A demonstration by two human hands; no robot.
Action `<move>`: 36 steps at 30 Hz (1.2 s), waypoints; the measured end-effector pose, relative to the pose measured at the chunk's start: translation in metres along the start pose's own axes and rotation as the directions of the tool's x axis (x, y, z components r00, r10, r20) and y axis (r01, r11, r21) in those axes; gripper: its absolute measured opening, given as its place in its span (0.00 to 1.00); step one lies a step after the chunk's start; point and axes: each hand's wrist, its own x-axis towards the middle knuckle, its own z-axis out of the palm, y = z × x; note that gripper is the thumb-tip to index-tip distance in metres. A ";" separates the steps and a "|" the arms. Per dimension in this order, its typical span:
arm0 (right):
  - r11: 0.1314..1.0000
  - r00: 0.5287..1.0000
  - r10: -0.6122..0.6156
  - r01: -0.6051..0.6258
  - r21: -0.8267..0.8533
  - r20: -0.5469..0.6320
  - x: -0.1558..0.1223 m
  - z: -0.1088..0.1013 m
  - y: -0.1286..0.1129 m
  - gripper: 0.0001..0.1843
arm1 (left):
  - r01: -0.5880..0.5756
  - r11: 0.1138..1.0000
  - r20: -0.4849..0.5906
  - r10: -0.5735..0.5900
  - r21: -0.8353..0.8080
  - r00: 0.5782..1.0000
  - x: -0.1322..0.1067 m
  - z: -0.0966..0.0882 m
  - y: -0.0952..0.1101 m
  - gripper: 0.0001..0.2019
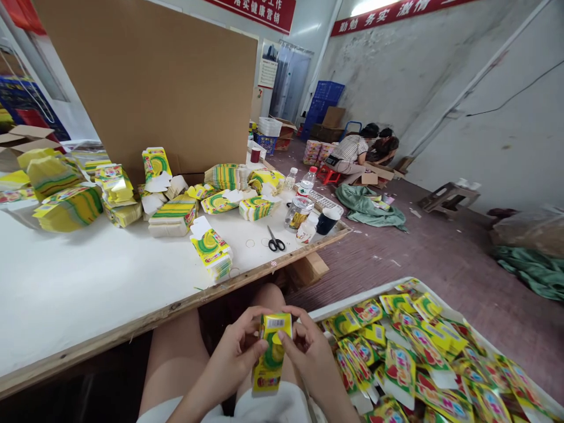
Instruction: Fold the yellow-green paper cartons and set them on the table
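Note:
Over my lap, both hands grip one small yellow and green carton [269,352] with a barcode flap at its top. My left hand [233,352] closes on its left edge, thumb across the front. My right hand [311,349] pinches its right edge near the top flap. To my right a white tray [335,306] is heaped with several finished cartons of the same print. The white table [88,276] at my left carries stacks of flat carton blanks [66,205], with one small stack [211,249] near its front edge.
Black scissors [276,241], a glass jar [298,212], a dark cup [326,221] and bottles stand at the table's right end. A tall cardboard sheet [145,82] rises behind the stacks. Two people [365,150] crouch far off on the floor, by green cloth [368,207].

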 end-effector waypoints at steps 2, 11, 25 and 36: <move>0.998 1.000 -0.008 0.007 -0.065 -0.021 0.000 0.003 0.003 0.18 | 0.020 0.999 0.025 -0.019 -0.030 0.999 -0.001 0.000 0.001 0.18; 0.992 1.000 0.016 -0.015 -0.128 0.004 -0.001 0.008 0.001 0.20 | 0.043 0.998 0.014 -0.042 -0.054 0.999 0.001 0.003 0.003 0.20; 0.998 0.992 -0.053 0.057 0.027 -0.115 -0.003 -0.007 0.008 0.13 | -0.029 0.993 -0.072 0.037 0.114 0.997 0.001 0.016 -0.011 0.14; 0.936 0.968 -0.035 -0.054 -0.348 -0.247 -0.019 -0.063 0.025 0.19 | 0.016 0.347 -0.235 0.601 0.938 0.764 0.056 -0.107 0.010 0.21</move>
